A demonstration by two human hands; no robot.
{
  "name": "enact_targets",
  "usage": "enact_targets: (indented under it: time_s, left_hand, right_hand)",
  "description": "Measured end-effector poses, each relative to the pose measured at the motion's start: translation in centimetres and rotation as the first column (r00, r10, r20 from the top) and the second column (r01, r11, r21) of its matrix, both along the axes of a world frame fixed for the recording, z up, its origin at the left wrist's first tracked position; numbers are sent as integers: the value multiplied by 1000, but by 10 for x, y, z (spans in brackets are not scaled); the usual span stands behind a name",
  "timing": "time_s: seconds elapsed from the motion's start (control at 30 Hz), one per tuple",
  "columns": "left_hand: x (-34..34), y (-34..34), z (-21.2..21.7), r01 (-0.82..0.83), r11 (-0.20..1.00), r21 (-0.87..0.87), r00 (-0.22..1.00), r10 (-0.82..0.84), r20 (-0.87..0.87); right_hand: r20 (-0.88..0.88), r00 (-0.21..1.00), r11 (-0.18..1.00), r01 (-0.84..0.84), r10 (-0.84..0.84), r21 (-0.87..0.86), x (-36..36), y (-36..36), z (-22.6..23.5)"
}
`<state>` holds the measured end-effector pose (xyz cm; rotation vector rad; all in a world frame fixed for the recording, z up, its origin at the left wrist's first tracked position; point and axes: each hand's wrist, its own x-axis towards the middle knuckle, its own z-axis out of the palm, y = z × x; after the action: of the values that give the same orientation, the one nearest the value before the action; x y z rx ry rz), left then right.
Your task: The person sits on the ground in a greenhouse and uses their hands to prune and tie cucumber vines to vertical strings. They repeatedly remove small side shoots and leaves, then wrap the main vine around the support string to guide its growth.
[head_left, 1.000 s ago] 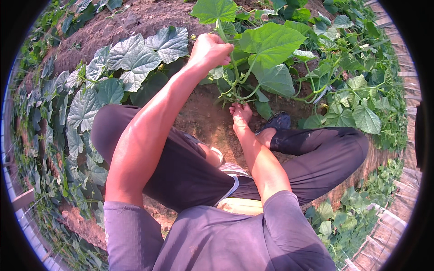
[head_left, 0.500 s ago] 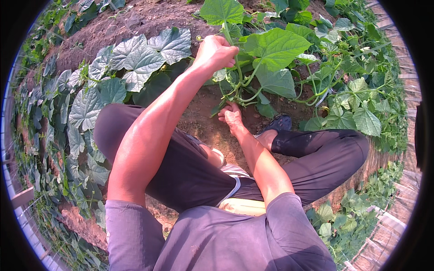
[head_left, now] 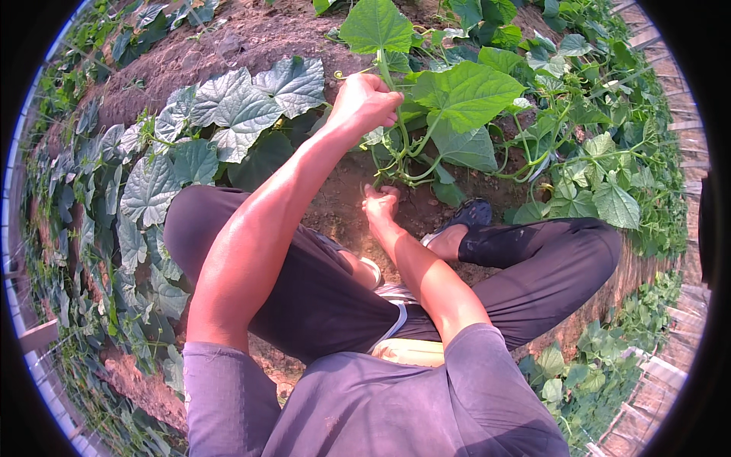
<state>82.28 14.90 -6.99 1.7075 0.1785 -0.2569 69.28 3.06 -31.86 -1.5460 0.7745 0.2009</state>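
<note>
- Your left hand (head_left: pixel 367 101) pinches the upper stem of a green vine (head_left: pixel 403 129), fingers closed tightly around it.
- The vine rises from the soil (head_left: pixel 335 183) in front of your crossed legs, its stems branching low, just above your right hand (head_left: pixel 381 204).
- That right hand is near the foot of the vine, fingers partly curled; whether they grip anything, you cannot tell from this view.
- A bright top leaf (head_left: pixel 376 29) crowns the vine beyond your left hand, and a broad leaf (head_left: pixel 468 93) spreads to the vine's right.
- A thin tendril (head_left: pixel 339 75) curls just left of the vine.
- Grey-green leaves (head_left: pixel 244 110) sprawl farther left of the vine, more foliage (head_left: pixel 601 190) to its right.
- Your dark shoe (head_left: pixel 478 212) rests on the near right side of the vine.
</note>
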Motion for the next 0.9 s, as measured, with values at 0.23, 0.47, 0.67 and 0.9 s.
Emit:
enact_targets:
  time_s: [0.23, 0.47, 0.67, 0.9]
  left_hand:
    - [-5, -11, 8, 57, 998, 2, 998, -57, 9]
    - [-21, -31, 14, 29, 976, 216, 982, -68, 174]
    - [-43, -43, 34, 54, 929, 366, 964, -145, 225]
    - [-11, -59, 59, 131, 897, 422, 952, -232, 198]
  right_hand:
    - [-143, 886, 895, -421, 441, 150, 12, -27, -31]
    - [210, 299, 364, -810, 931, -461, -22, 44, 93]
    - [668, 169, 689, -211, 725, -694, 73, 136, 193]
    - [589, 643, 719, 83, 490, -690, 204, 150, 196]
